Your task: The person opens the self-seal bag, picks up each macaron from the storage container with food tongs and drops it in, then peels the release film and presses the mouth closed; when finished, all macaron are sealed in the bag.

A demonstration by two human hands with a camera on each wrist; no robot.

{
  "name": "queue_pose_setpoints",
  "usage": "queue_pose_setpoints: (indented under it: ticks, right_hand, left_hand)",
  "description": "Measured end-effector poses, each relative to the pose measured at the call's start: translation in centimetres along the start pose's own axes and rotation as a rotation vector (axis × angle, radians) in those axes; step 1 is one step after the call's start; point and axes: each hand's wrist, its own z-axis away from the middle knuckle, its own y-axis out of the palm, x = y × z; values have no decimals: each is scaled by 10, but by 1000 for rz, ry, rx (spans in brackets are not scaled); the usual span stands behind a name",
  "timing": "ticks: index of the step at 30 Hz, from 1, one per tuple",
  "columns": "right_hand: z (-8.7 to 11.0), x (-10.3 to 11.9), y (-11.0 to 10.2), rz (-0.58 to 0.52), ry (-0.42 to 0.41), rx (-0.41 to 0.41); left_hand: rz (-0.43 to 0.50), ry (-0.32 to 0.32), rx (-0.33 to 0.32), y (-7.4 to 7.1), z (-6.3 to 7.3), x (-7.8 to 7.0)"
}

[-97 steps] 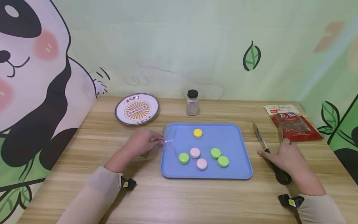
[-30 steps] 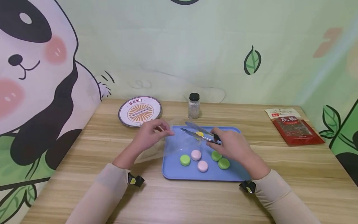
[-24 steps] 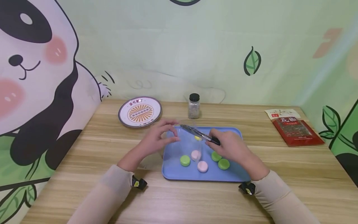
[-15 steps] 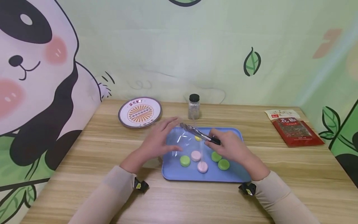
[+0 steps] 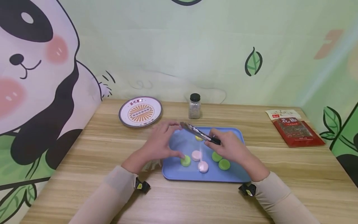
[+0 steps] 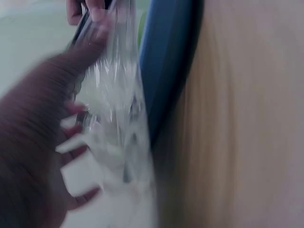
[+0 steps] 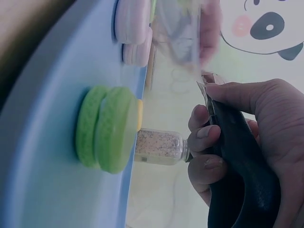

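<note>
My right hand [image 5: 230, 146] grips a pair of tongs [image 5: 194, 130] by the black handles, their metal arms close together and angled left over the blue tray [image 5: 207, 179]. My left hand [image 5: 160, 141] faces the tong tips with fingers spread. Clear plastic film, like a bag [image 6: 116, 95], hangs by its thumb and fingers and around the tong tips. Below on the tray lie macarons: a yellow one [image 5: 199, 138] partly behind the tongs, two pink, including one pink macaron [image 5: 203, 167], and three green. One green macaron [image 5: 185, 161] overlaps the left thumb.
A patterned plate [image 5: 140, 112] lies at the back left of the wooden table. Behind the tray stands a black-capped jar [image 5: 194, 106]. A red spice packet [image 5: 296, 129] lies at the right. A panda mural covers the wall behind.
My right hand picked up the tongs from the table's right and brought them over the tray, where their arms closed together. My left hand moved right with the film, its fingers spreading from a pinch.
</note>
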Motion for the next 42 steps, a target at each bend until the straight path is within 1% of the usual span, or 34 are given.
queue_pose_setpoints:
  ticks: [2, 3, 5, 6, 9, 12, 14, 16, 19, 21, 23, 26, 30, 34, 36, 39, 42]
  right_hand:
    - [0, 0, 0, 7, -2, -5]
    - [-1, 0, 0, 12, 1, -3]
    - [-1, -1, 0, 28, 6, 7]
    - [-1, -2, 0, 41, 11, 14]
    - [-1, -7, -1, 82, 26, 37]
    - [-1, -14, -3, 119, 31, 48]
    - [-1, -20, -7, 130, 38, 57]
    - [-1, -25, -14, 134, 64, 73]
    - [2, -34, -27, 130, 146, 117]
    - [5, -41, -38, 127, 196, 153]
    - [8, -46, -47, 132, 212, 178]
    - [11, -52, -57, 151, 195, 202]
    - [11, -55, -59, 183, 179, 237]
    - [8, -57, -53, 223, 169, 300]
    - [7, -58, -48, 253, 152, 314]
    - [6, -59, -39, 284, 108, 308]
    - [6, -60, -33, 298, 66, 284]
  left_hand:
    - [-19, -65, 122, 4, 1, -1]
    - [-13, -80, 168, 5, 2, 0]
    - [5, -83, 227, 8, 4, 3]
    - [18, -69, 235, 8, 4, 6]
    - [33, -5, 230, 10, 6, 15]
    - [50, 27, 211, 12, 5, 21]
    - [88, 18, 199, 13, 4, 22]
    - [130, -8, 183, 14, 3, 22]
    - [179, -38, 145, 15, 2, 21]
    - [192, -54, 138, 15, 2, 21]
    - [201, -68, 137, 13, 2, 21]
    - [229, -99, 146, 6, 1, 21]
    - [252, -123, 135, -4, 0, 16]
    - [240, -158, 131, -7, 0, 15]
    - [234, -177, 122, -7, 1, 15]
    - [213, -174, 104, -8, 1, 16]
    - [177, -152, 102, -10, 2, 17]
